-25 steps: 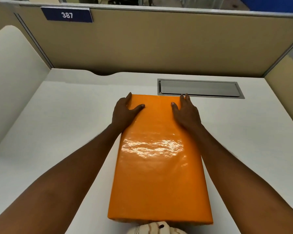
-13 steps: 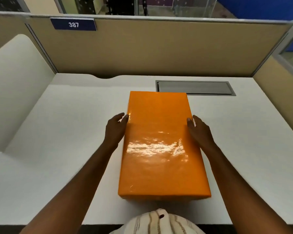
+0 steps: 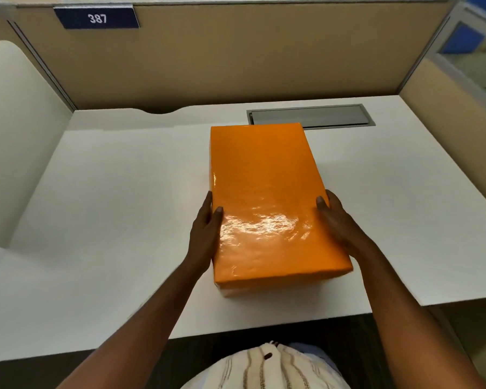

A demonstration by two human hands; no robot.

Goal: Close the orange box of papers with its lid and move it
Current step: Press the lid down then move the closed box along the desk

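Note:
The orange box point(image 3: 267, 178) stands on the white desk point(image 3: 118, 197) with its glossy orange lid on top, so the papers are hidden. My left hand point(image 3: 204, 234) presses against the box's left side, thumb resting on the lid. My right hand point(image 3: 338, 223) holds the right side near the front corner, thumb on the lid. Both hands grip the box between them.
A grey metal cable hatch point(image 3: 310, 115) is set in the desk just behind the box. Beige partition walls point(image 3: 236, 57) enclose the back and right, a white panel point(image 3: 14, 130) the left. A blue sign point(image 3: 96, 18) reads 387. The desk's front edge lies close to my body.
My hands slid from the lid's far end back along the sides to the near half of the box. The box now appears farther from me on the desk.

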